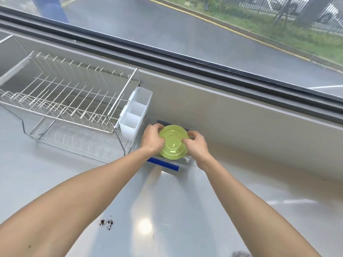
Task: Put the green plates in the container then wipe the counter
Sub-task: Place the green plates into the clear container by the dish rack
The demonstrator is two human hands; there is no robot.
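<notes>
Sitting over the clear container [182, 165] with blue edges is a green plate [173, 143], and both hands are gripping it: the left hand [152, 139] with fingers curled around its left rim, the right hand [195, 145] pinching its right rim. The container is resting on the grey counter [167, 201] against the back wall, just beside a white cutlery holder [134, 113] hanging on an empty wire dish rack [70, 108]. Dark crumbs [107, 222] are lying nearer, well apart.
</notes>
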